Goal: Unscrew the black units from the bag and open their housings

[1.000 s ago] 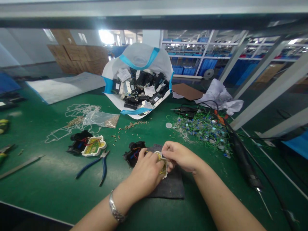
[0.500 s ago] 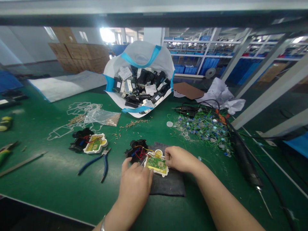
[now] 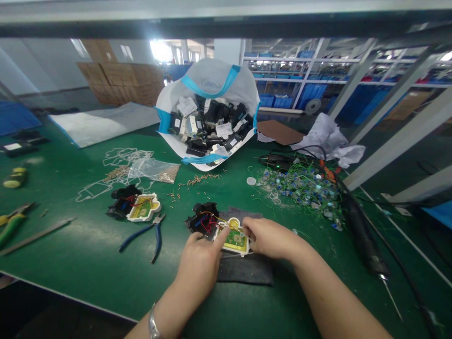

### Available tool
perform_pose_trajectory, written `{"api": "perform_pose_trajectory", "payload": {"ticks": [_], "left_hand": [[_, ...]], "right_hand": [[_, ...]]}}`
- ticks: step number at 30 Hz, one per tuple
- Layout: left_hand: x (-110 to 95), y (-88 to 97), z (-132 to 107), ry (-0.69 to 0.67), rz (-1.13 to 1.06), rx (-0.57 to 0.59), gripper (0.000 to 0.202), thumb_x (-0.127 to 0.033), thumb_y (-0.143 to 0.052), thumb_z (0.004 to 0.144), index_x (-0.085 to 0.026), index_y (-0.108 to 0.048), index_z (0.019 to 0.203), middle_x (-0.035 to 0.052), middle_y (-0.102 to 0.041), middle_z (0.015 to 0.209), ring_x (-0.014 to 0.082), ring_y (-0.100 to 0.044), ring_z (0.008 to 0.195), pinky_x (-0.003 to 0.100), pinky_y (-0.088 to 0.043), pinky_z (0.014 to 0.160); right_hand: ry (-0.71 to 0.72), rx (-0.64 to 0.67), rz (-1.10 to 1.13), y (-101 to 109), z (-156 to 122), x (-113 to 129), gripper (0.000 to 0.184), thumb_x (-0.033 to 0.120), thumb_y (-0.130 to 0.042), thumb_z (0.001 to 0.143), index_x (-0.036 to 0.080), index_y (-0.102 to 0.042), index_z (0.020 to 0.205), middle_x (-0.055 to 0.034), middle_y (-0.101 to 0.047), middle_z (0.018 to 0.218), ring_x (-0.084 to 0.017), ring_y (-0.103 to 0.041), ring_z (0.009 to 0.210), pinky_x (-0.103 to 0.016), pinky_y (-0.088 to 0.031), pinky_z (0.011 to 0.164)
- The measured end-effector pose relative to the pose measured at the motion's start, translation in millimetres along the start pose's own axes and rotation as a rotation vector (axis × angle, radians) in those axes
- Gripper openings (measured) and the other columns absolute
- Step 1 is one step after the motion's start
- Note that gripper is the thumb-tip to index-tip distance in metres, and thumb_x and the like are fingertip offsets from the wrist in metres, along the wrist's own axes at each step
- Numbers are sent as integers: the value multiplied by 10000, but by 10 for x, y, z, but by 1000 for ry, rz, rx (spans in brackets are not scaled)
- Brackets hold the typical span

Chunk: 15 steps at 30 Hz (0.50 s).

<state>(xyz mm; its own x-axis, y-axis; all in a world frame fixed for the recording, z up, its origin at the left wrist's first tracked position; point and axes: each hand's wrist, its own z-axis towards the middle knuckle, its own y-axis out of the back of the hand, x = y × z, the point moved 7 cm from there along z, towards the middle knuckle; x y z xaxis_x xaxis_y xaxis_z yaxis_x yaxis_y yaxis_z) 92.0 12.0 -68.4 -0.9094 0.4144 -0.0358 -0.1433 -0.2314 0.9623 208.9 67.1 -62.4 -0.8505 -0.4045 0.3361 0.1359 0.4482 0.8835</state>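
A white-framed circuit board (image 3: 236, 239) lies on a dark mat (image 3: 243, 270) on the green table, wired by red and yellow leads to a black housing (image 3: 203, 220). My left hand (image 3: 199, 263) rests at the board's left edge, index finger stretched onto it, other fingers curled. My right hand (image 3: 270, 238) pinches the board's right edge with closed fingers.
Blue-handled pliers (image 3: 150, 235) and a second board with black housing (image 3: 136, 207) lie to the left. A white bag of black parts (image 3: 212, 117) stands behind. A pile of small green-wired parts (image 3: 302, 188) and a powered screwdriver (image 3: 363, 238) lie right. Loose pins (image 3: 201, 179) scatter the middle.
The board, earlier held up and covered by both hands, now lies flat on the mat. My left hand drew back and then put its index finger on the board's left edge.
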Motion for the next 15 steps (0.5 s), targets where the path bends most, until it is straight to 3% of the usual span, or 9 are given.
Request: {"api": "perform_pose_trajectory", "payload": {"ticks": [3,6,9,15], "left_hand": [[-46,-49,10,-58,-8,-45,200,-129,-507,759,-207,-643,882,9,-595,525,169,-548,507,331,-411,659],[-48,-79,52,-54,-41,-33,172,-159,-522,769,-179,-627,634,24,-589,510,167,-537,498,309,-392,610],[42,-88,111,57,-114,50,152,-208,-567,755,-177,-633,622,44,-617,563,182,-557,567,291,-384,611],[275,-109,171,387,-376,188,103,-249,-555,772,-213,-652,766,32,-670,763,168,-598,739,238,-385,647]], "right_hand": [[-2,2,-31,-10,-24,49,135,99,-525,628,166,-463,727,16,-502,648,-91,-392,527,-213,-155,484],[-7,-10,-53,-18,-16,49,107,93,-512,637,162,-472,708,8,-506,641,-98,-402,532,-220,-153,487],[-32,-24,-60,-7,12,-20,91,90,-514,634,159,-489,687,-2,-525,664,-108,-433,568,-222,-161,491],[-76,-55,-40,69,-7,-97,123,80,-501,643,163,-519,732,-8,-559,736,-108,-473,610,-214,-190,502]]}}
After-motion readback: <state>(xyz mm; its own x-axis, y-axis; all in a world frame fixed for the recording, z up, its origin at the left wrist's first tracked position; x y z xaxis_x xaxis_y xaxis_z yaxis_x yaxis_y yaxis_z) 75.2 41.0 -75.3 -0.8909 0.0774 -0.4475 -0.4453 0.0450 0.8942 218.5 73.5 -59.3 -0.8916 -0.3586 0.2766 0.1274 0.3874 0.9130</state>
